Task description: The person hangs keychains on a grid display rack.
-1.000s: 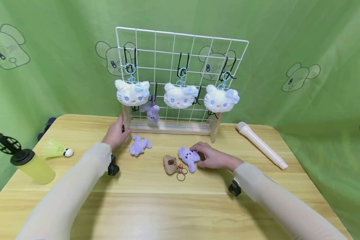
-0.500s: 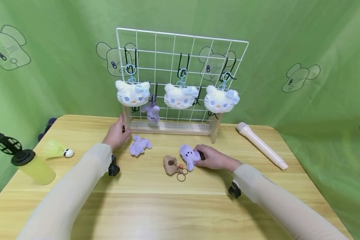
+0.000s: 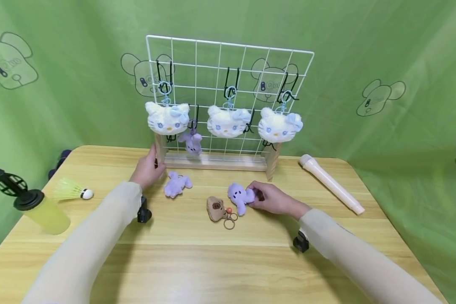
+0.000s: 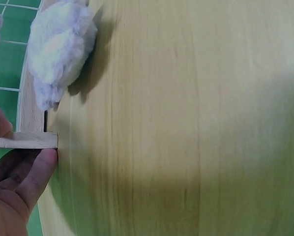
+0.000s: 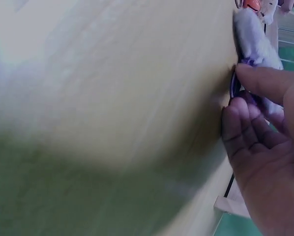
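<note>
My left hand (image 3: pixel 147 171) grips the wooden upright (image 4: pixel 31 140) at the left end of the white wire rack (image 3: pixel 220 86), thumb on one side and fingers on the other. On the table to the right, my right hand (image 3: pixel 273 199) pinches the purple ring (image 5: pixel 233 88) of a purple plush keychain (image 3: pixel 238 196) between thumb and fingertips. That plush lies face up. Beside it is a brown plush keychain (image 3: pixel 215 209) with an orange bell and rings. A second purple plush keychain (image 3: pixel 176 184) lies near my left hand.
Three white cat-face plush keychains (image 3: pixel 228 122) hang from black hooks on the rack, with a small purple plush (image 3: pixel 193 143) lower down. A pink-white microphone (image 3: pixel 330 183) lies right; a shuttlecock (image 3: pixel 74 191) and a yellow bottle (image 3: pixel 45 211) stand left.
The purple plush at my right hand has shifted slightly away from me. My right fingers have moved from its body to its right side. My left hand has stayed on the rack.
</note>
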The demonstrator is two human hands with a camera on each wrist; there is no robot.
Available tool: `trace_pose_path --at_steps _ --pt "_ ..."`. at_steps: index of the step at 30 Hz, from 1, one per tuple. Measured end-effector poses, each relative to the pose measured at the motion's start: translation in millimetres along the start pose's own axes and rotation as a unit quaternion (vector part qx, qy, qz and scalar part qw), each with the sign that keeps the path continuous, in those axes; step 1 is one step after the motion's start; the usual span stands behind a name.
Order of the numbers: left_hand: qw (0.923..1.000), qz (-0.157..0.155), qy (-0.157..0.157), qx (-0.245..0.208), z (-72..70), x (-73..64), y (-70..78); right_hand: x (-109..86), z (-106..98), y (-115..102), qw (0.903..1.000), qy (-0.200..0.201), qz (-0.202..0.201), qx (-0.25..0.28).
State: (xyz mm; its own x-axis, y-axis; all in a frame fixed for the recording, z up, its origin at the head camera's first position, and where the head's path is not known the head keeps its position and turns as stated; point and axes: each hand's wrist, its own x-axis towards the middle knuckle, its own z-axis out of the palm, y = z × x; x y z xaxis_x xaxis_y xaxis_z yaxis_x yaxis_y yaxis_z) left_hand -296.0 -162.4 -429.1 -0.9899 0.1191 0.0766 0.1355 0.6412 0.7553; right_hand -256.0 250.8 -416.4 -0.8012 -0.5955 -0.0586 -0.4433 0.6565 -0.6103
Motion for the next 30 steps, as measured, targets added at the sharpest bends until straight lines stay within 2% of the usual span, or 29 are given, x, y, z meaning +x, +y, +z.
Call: trace_pose_path --at_steps 6,14,18,25,30 --pt "1.0 -0.004 0.0 -0.004 0.1 -0.2 -1.0 -4.5 -3 5 0.9997 0.018 0.007 0.016" --pt "1.0 -0.003 0.0 0.0 0.0 -0.5 -0.1 -9.0 -7 4 0.995 0.054 0.043 0.073" --pt "1.0 -0.003 -0.001 0.0 -0.2 -1.2 0.1 -9.5 -9 2 0.9894 0.069 0.034 0.123" --pt "1.0 0.004 0.002 0.002 -1.4 -1.2 -0.5 -9.4 -12 -3 0.9737 0.104 0.016 0.202" --pt "1.0 0.002 0.0 0.006 -0.7 -0.1 -0.3 -9.5 -15 -10 0.9644 0.127 -0.001 0.232"
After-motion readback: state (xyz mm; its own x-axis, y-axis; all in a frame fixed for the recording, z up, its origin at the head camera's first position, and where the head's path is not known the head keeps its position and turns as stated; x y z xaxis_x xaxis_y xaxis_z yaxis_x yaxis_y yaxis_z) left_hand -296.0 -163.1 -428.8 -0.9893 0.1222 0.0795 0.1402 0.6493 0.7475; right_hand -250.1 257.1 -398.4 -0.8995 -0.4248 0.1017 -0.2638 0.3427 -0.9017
